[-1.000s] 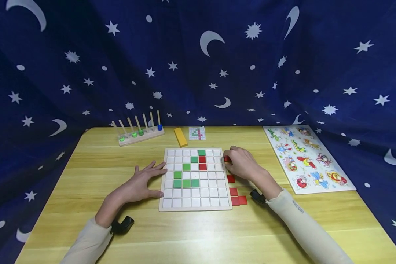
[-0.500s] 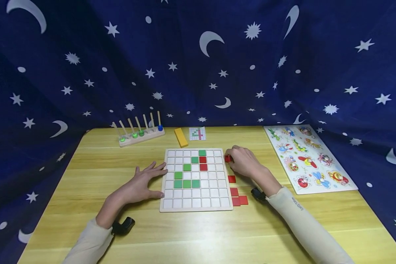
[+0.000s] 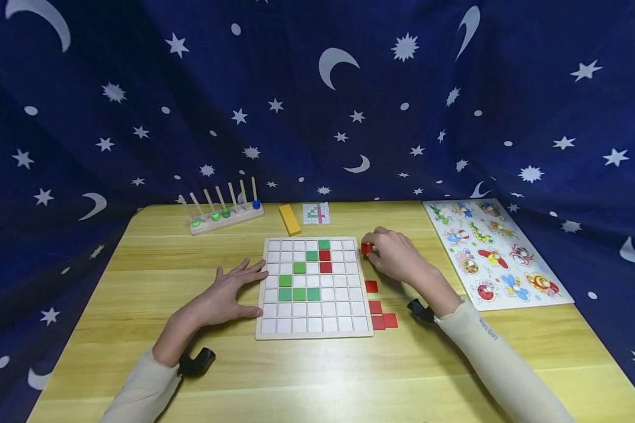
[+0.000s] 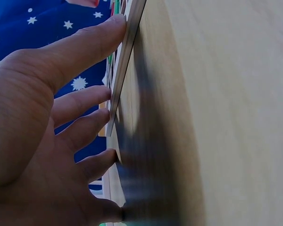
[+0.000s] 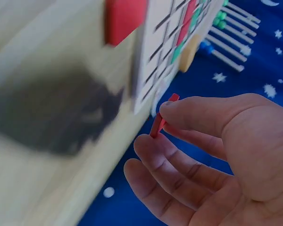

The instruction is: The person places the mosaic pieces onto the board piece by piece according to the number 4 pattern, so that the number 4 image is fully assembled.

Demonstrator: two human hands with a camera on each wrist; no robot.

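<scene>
A white grid board point(image 3: 344, 308) lies mid-table, with several green tiles point(image 3: 299, 294) and two red tiles point(image 3: 325, 267) set in its squares. Spread fingers of my left hand point(image 3: 223, 296) touch the board's left edge; in the left wrist view the thumb point(image 4: 92, 42) rests against its side. Just off the board's upper right edge, my right hand point(image 3: 397, 257) pinches a red tile point(image 3: 366, 248) between thumb and fingers. The right wrist view shows that pinched tile point(image 5: 157, 125) tilted and clear of the table.
More loose red tiles point(image 3: 376, 306) lie along the board's right edge. Behind the board are a yellow block point(image 3: 289, 220), a small pattern card point(image 3: 316, 214) and a peg stand point(image 3: 227, 221) with rings. An insect puzzle board point(image 3: 494, 252) lies at the right.
My right hand lifts the red tile from the table beside the board and shifts slightly up and right. My left hand stays at the board's edge.
</scene>
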